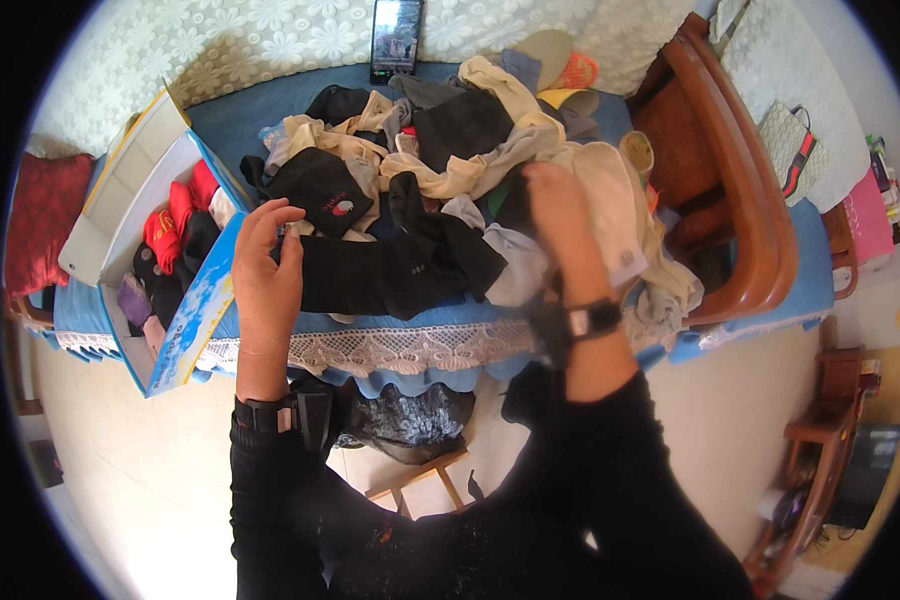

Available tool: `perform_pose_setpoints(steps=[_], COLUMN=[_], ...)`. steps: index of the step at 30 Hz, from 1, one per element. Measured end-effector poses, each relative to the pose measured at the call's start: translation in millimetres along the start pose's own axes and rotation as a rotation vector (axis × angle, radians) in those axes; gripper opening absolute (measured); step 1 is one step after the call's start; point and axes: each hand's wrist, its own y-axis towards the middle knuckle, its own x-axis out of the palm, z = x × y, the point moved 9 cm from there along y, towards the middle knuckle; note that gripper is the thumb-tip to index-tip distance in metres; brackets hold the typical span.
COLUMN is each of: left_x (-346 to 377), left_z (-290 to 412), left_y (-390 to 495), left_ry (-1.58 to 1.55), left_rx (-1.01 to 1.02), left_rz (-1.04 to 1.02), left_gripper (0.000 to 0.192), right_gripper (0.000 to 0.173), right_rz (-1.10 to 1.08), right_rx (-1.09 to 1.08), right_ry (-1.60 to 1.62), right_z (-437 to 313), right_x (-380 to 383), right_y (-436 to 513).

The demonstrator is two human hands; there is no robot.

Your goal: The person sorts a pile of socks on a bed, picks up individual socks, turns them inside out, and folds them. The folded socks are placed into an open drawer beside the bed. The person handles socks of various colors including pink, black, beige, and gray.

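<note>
A heap of socks and other knitwear in black, beige and grey covers the blue cloth [221, 97] in front of me. My left hand [266, 259] is above the near left of the heap, thumb and fingers apart with nothing visible held. Just beside its thumb lies a long black sock [367, 274], stretched sideways. A black folded sock [318, 191] with a small red-and-white motif is behind it. My right hand [562, 210] is blurred over the right part of the heap, next to a beige sock [607, 202]. Its fingers look curled; whether they grip anything is hidden.
At left stands an open blue-and-white cardboard box [202, 300] holding red, black and purple socks. A phone [396, 41] leans upright at the back. A wooden armrest [750, 225] bounds the right side. Below the lace edge [412, 349] sits a dark plastic bag [412, 420].
</note>
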Motion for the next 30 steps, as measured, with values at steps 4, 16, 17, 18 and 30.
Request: perform_pose_setpoints(steps=[4,16,17,18,30], left_x=[-0.8,18.1,24.4,32.1,59.0], left_z=[-7.5,-11.3,-4.3,3.0,54.6], left_y=[-2.9,-13.8,-14.2,-15.5,-29.2], left_ry=[-0.176,-0.415,-0.469,-0.533,-0.523], left_rx=[-0.061,-0.243,-0.222,-0.219,-0.225], left_rz=[-0.003,-0.074,-0.110,-0.138,-0.172], left_gripper=[0.016,0.016,0.016,0.016,0.061], right_gripper=[0.022,0.023,0.024,0.024,0.026], right_rz=[-0.070,0.028,-0.114,-0.208,-0.829], right_rx=[0.348,0.288,0.265,0.259,0.725], right_ry=[0.897,1.859,1.932,1.981,1.878], right_z=[25.2,17.8,4.4,-6.9,-132.4], right_x=[-31.6,-94.3,-89.8,-85.5,29.4], right_y=[6.2,14.2,13.6,11.2,-77.3])
